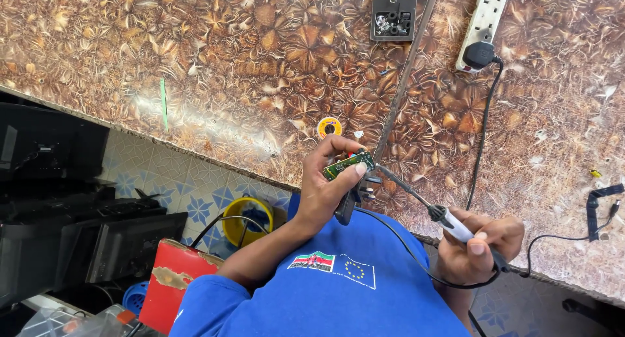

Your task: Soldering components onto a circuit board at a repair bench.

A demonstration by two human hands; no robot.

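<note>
Circuit board [349, 164]: small, light, stiff, fragile; best pinched by its edges, as the left hand [329, 184] does. Right hand [478, 249] grips soldering iron [435, 212], tip at board.

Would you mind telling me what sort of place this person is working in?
Probably a small electronics repair bench: the left hand holds a circuit board, the right hand a soldering iron, with a solder spool and power strip on the worktop.
</note>
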